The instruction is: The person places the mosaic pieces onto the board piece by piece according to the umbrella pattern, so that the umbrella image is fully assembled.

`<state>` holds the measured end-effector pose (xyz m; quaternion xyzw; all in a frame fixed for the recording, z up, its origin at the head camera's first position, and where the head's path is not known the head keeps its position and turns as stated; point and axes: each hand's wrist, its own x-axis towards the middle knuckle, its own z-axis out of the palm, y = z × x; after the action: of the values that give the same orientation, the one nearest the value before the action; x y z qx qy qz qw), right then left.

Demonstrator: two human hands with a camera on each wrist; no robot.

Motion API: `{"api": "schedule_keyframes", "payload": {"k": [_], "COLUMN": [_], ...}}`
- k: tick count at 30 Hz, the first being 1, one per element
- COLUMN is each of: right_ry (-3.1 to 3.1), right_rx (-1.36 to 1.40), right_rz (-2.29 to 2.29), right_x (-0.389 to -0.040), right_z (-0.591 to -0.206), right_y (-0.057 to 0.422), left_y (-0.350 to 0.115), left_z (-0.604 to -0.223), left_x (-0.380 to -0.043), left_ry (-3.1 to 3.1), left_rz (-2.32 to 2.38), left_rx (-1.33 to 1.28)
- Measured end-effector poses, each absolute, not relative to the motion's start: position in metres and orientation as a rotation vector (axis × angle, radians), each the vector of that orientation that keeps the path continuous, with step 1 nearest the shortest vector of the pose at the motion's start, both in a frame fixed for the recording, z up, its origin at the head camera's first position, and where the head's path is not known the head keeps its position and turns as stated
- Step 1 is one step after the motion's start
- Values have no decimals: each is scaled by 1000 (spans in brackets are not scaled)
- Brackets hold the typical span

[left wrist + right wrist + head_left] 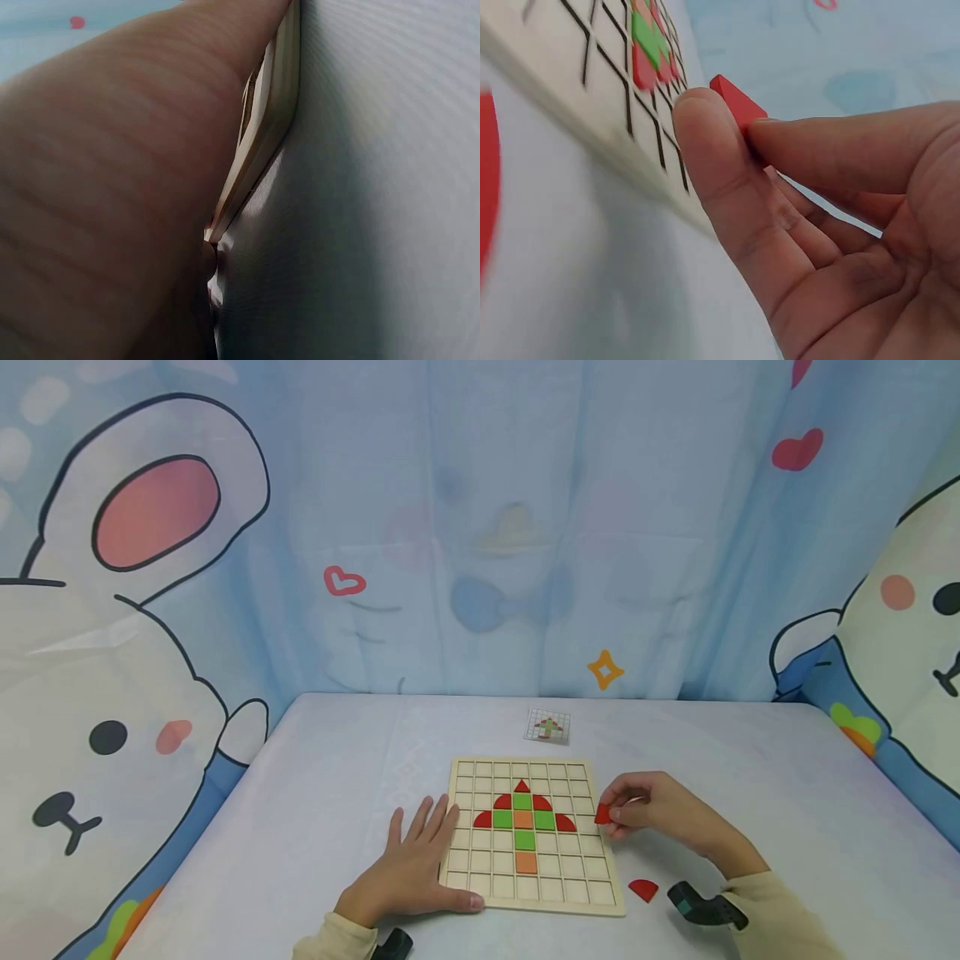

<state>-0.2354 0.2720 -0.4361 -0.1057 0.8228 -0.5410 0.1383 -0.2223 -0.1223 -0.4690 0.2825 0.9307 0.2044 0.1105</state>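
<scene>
A wooden grid board [551, 893] lies on the table with red, green and orange flat pieces forming a rocket-like figure. My left hand [416, 868] lies spread at its left side, fingertips along the left edge and thumb at the lower edge. In the left wrist view the palm hides most of the board's rim [274, 105]. At the board's right edge, my right hand [652, 810] pinches a small red piece [739, 105] between thumb and finger; the fingers cover part of its outline. A loose red quarter-circle piece [643, 889] lies below that hand.
Behind the board sits a small card [547, 725] with a gridded picture of a similar figure. Black devices are worn at both wrists, the right one [705, 906] close to the loose piece. A printed blue curtain [495, 527] hangs beyond the white table [360, 752].
</scene>
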Motion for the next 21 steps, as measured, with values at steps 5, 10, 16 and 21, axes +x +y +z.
{"api": "schedule_keyframes", "payload": {"k": [5, 10, 16, 21], "right_ry": [2304, 2276, 2231, 2179], "right_rx": [-388, -408, -462, -494], "right_rz": [-1630, -1650, -1656, -1660], "right_x": [-234, -227, -221, -218], "right_z": [-436, -432, -431, -434], "right_y": [252, 232, 214, 204], "left_y": [-122, -122, -122, -122], "left_z": [-469, -470, -471, -473], "left_x": [-222, -223, -224, -225], "left_ry": [2736, 2737, 2736, 2739], "left_rz": [600, 598, 604, 601], "left_rx": [827, 826, 823, 819]}}
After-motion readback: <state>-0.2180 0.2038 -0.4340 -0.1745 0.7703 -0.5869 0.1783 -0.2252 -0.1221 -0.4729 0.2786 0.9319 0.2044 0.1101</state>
